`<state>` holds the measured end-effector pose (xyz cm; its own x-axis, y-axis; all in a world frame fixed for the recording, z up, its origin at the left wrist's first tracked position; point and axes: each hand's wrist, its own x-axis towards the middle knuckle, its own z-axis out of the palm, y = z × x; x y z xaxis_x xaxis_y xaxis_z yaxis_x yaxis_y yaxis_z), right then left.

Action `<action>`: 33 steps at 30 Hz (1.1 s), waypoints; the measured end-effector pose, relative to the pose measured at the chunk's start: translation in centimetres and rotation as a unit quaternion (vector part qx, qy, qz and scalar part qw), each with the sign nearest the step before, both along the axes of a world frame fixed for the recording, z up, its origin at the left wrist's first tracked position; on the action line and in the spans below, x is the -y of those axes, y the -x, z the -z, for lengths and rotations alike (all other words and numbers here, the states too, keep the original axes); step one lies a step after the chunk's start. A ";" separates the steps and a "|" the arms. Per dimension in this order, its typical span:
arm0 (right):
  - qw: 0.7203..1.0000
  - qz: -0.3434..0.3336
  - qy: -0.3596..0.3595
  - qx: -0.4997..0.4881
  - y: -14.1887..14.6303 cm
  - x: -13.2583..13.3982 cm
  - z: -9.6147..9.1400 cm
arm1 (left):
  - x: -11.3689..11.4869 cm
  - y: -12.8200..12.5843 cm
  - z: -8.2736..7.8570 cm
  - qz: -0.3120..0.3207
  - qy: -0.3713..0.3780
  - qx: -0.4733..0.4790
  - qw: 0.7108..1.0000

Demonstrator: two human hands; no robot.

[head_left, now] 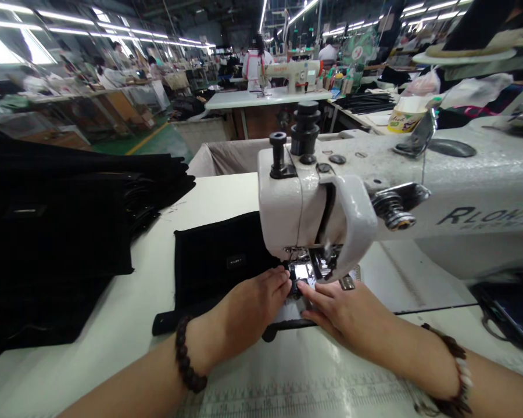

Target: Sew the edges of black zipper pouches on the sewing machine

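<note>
A black fabric piece [209, 255] with a small label lies on the white table, its right part under the head of a white sewing machine [283, 215]. Close to the lit presser foot [294, 287], my left hand [257, 299] has its fingers pressed together on the fabric's edge. From the other side my right hand [348, 307] reaches in, index finger stretched to the foot and thumb apart below it. The needle point and the far fingers of my right hand are hidden behind the machine head.
Stacked black fabric pieces [61, 232] lie at the left. A printed ruler [287, 395] runs along the table's front edge. At the right is a dark, shiny flat object [509, 307]. Beyond stand another sewing machine [287, 72], a green fan [359, 49] and a person [257, 61].
</note>
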<state>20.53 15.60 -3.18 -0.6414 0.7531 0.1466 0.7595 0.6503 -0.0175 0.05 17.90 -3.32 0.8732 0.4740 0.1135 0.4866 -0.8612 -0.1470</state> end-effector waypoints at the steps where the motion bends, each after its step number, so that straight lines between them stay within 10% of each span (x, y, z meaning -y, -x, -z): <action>1: 1.000 0.004 -0.002 0.003 0.0 0.0 0.1 | -0.2 -0.1 -0.1 -0.004 0.014 -0.005 1.000; 24: 0.995 0.020 -0.085 -0.038 0.7 -0.6 0.8 | -1.2 -0.1 -0.3 -0.032 0.141 -0.010 0.989; 33: 0.988 -0.019 -0.129 -0.079 0.3 -0.9 1.6 | -0.8 0.0 -0.3 -0.020 0.040 0.000 0.999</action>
<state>20.24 16.50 -4.79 -0.6222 0.6539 0.4305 0.7357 0.6763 0.0359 0.07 18.66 -3.01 0.8531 0.5165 0.0741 0.5213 -0.8497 -0.0789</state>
